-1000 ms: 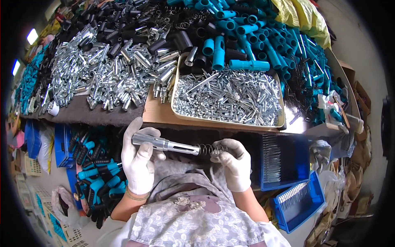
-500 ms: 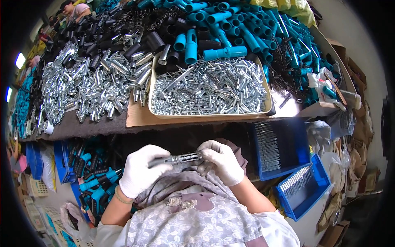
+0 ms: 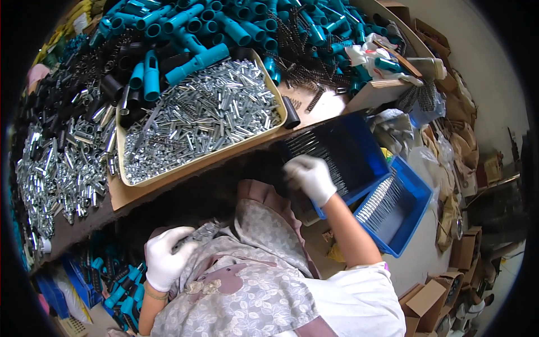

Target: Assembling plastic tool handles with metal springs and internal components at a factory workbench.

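My left hand (image 3: 165, 255), in a white glove, rests low over my lap with fingers closed around a slotted silver metal tube (image 3: 206, 231). The tube is partly hidden by the glove and hard to tell from the grey patterned apron (image 3: 258, 289). My right hand (image 3: 310, 177), also gloved in white, is stretched out to the right at the near left side of a blue bin (image 3: 365, 147). Its fingers are curled and smeared by motion, so whether they hold anything does not show. Beside that hand, a row of thin metal rods (image 3: 332, 168) lies in the bin.
A second blue bin (image 3: 405, 238) holds more rods at the right. On the bench, a cream tray (image 3: 196, 164) is full of small metal pins. Silver tubes (image 3: 62, 180) heap at the left, teal plastic housings (image 3: 224, 28) behind, dark springs (image 3: 297, 50) beside them.
My right hand has left the metal tube and moved right to the blue bin. My left hand keeps the tube, now lower and further left. The whole view has turned to the right.
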Motion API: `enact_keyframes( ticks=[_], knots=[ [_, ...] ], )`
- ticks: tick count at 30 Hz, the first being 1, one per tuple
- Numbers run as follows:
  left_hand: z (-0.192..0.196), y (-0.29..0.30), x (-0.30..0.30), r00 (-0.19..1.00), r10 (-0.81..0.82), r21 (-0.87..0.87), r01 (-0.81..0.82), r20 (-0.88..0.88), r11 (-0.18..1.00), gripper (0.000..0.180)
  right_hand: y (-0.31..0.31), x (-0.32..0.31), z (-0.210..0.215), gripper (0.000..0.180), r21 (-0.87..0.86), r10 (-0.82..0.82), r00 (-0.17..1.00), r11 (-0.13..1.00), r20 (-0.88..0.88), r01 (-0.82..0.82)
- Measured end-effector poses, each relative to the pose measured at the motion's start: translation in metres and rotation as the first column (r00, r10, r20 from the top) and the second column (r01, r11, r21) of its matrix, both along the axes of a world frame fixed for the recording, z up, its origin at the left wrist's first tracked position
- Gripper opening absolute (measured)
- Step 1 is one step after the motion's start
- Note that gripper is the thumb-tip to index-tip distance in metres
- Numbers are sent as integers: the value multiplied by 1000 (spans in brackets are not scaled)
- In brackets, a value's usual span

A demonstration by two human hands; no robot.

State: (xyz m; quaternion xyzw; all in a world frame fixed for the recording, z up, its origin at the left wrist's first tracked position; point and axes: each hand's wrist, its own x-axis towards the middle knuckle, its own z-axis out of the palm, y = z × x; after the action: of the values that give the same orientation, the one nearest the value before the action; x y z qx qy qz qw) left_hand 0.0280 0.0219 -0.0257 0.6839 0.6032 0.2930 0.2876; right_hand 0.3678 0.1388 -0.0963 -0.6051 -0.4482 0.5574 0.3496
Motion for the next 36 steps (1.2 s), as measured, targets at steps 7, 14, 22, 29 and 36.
enact_keyframes(
  ticks=[7,14,22,29,36],
  knots=[
    [-14,-10,0,935,217,-289,-133,282,948,31,31,105,-108,15,251,-13,389,782,921,-570],
    [-11,-12,6,889,289,-358,-156,356,921,32,40,91,-118,23,72,35,152,763,988,-642],
    [-6,-11,9,809,346,-395,-155,476,906,41,41,94,-91,17,116,20,254,852,967,-510],
    [-20,-13,-5,761,349,-450,-84,547,889,55,-30,-40,20,12,5,-90,941,995,-325,96],
    [-2,-22,-7,785,306,-150,-269,538,952,61,-73,-159,26,19,-35,177,512,925,-841,-378]
  ],
)
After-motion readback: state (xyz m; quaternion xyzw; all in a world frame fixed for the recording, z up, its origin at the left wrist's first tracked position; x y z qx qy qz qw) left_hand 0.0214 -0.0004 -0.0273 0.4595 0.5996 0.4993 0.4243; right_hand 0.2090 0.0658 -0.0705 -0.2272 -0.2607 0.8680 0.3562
